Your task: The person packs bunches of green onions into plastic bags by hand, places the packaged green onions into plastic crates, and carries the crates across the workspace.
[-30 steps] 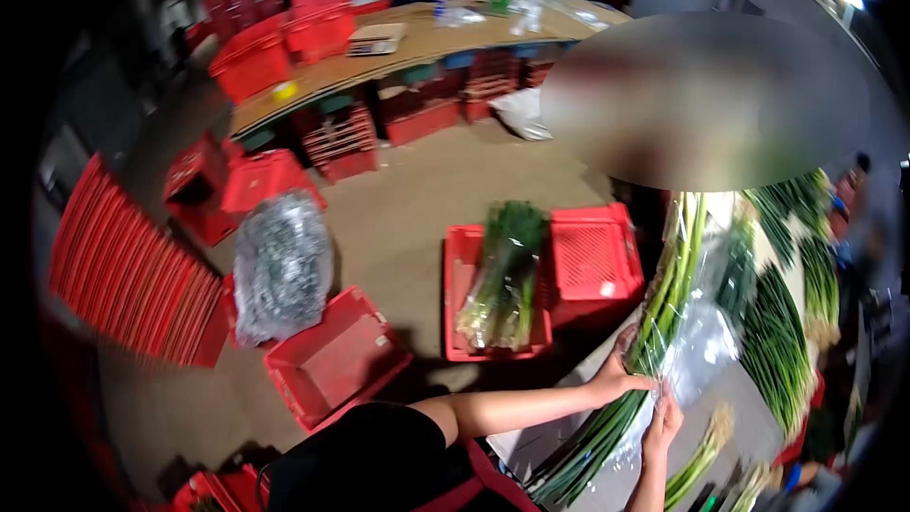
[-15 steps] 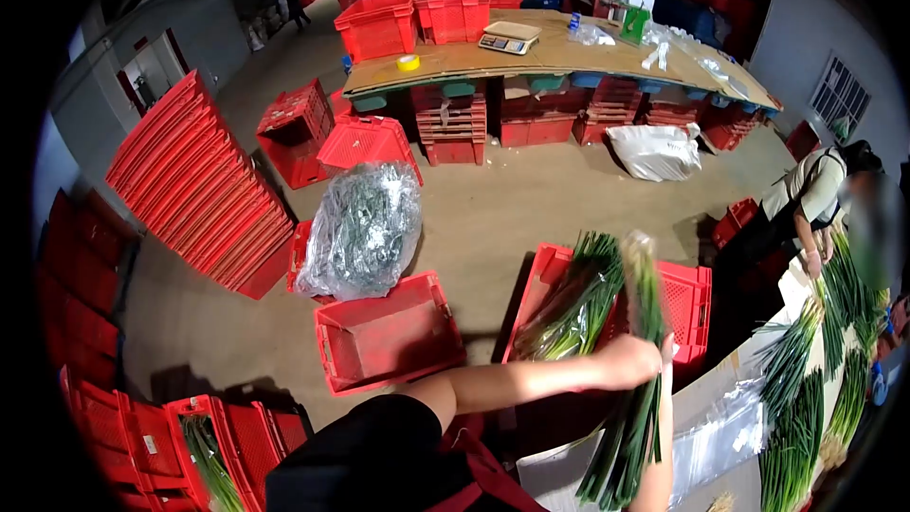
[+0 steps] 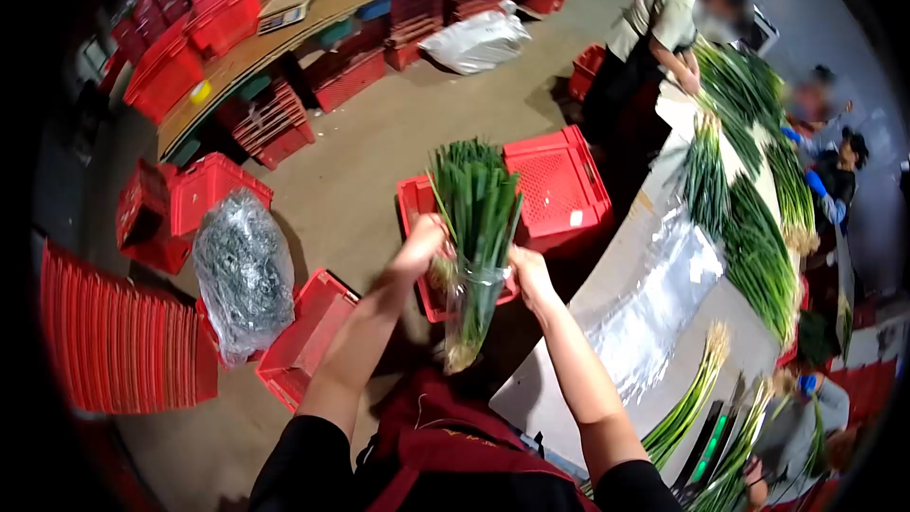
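In front of my body is a bundle of green onions (image 3: 477, 194), leaf tops up and pale root ends down. A clear plastic bag (image 3: 469, 308) wraps its lower part. My left hand (image 3: 427, 245) is closed at the left side of the bag's mouth. On the other side, my right hand (image 3: 529, 275) is closed on the bag's edge. Behind and below the bundle stands a red crate (image 3: 414, 197), mostly hidden by the bundle and my hands.
Clear bags (image 3: 654, 299) and loose green onions (image 3: 697, 379) lie on the table (image 3: 555, 389) at right. A co-worker (image 3: 654, 28) bends over its far end, other people beyond. A filled plastic sack (image 3: 244, 275), an open crate (image 3: 308, 332) and stacked crates (image 3: 123, 332) stand left.
The bagged green onions have come from the right to in front of me and turned over, root ends now down. Both hands have moved to the bag's mouth. The view has swung right.
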